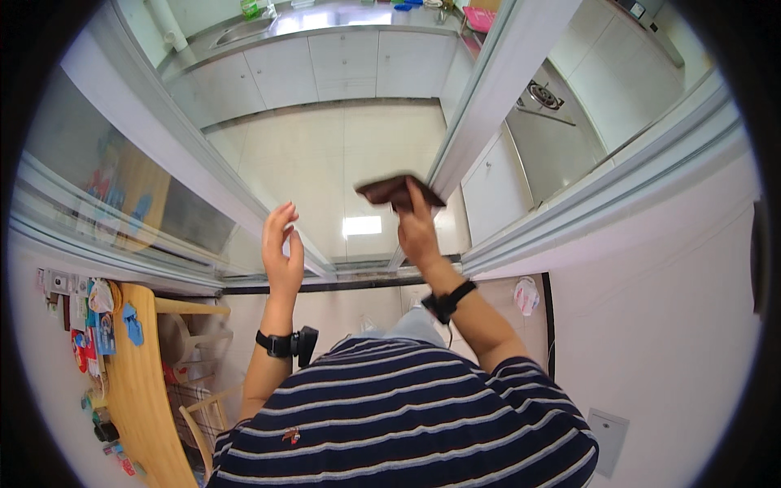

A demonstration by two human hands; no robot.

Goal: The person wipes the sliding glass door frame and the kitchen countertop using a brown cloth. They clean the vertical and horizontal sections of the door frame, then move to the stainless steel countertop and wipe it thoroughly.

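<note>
My right hand (418, 235) grips a dark brown cloth (384, 190), blurred by motion, with one finger laid along it. The cloth is held in front of the edge of the right sliding-door frame (473, 113); whether it touches the frame I cannot tell. My left hand (282, 247) is raised with nothing in it, its fingers slightly bent and the thumb apart. It is close to the edge of the left glass sliding door (259, 222), and contact cannot be made out. Each wrist wears a black strap with a small device.
Past the doorway, a tiled floor (299, 146) leads to white cabinets (345, 67) under a steel counter with a sink (244, 32). At right, a gas hob (545, 96) shows through the glass. A wooden table (131, 372) and chairs stand left; a plastic bag (526, 296) lies right.
</note>
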